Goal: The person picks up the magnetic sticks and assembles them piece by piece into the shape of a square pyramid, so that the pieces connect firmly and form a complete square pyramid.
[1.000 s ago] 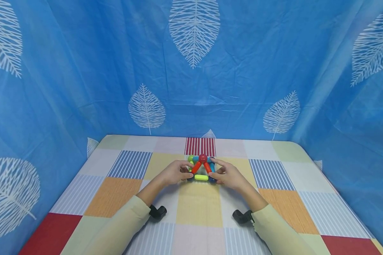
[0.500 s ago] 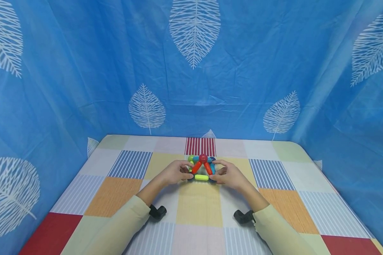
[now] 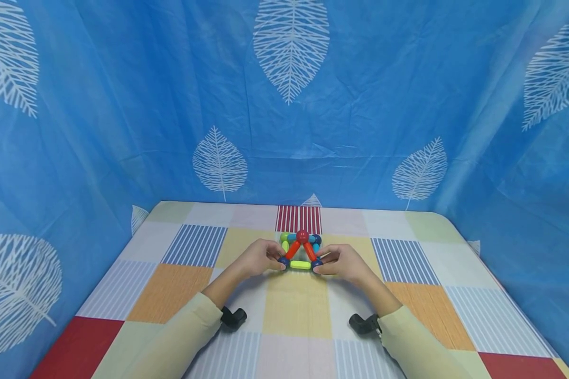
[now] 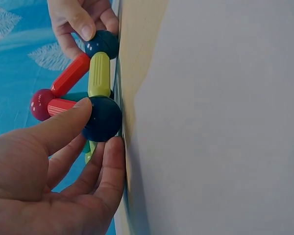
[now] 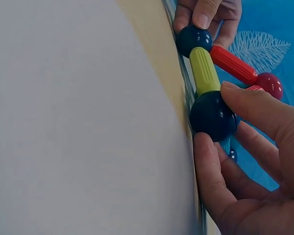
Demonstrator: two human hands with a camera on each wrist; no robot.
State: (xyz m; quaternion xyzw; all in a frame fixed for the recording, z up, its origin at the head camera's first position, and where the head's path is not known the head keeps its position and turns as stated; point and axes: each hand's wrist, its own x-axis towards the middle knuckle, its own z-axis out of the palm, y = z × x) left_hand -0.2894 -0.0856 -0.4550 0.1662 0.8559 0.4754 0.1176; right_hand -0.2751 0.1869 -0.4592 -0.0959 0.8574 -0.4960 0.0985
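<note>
A magnetic stick-and-ball frame stands on the table between both hands. Its red ball [image 3: 302,236] tops two red rods [image 3: 292,250] that slope down to the front corners. Thumb and fingers of my left hand [image 3: 261,257] pinch the dark blue ball [image 4: 105,120] at the front left. At the front right, my right hand [image 3: 343,260] pinches another dark blue ball [image 5: 213,116] in the same way. A yellow-green rod [image 3: 301,265] joins these two balls. Behind are a green ball [image 3: 284,237], a light blue rod [image 3: 292,238] and a third dark blue ball [image 3: 316,239]. Fingers partly hide the sides.
A patchwork-patterned cloth [image 3: 296,310] covers the table. Blue curtains [image 3: 360,105] with white leaf prints rise behind and on both sides. Black wrist-worn devices [image 3: 234,319] sit under both forearms, just above the cloth.
My right fingers have shifted slightly down and away from the back corner onto the front right ball. Left fingertips have lowered a little, uncovering more of the front left ball. The frame stays in place.
</note>
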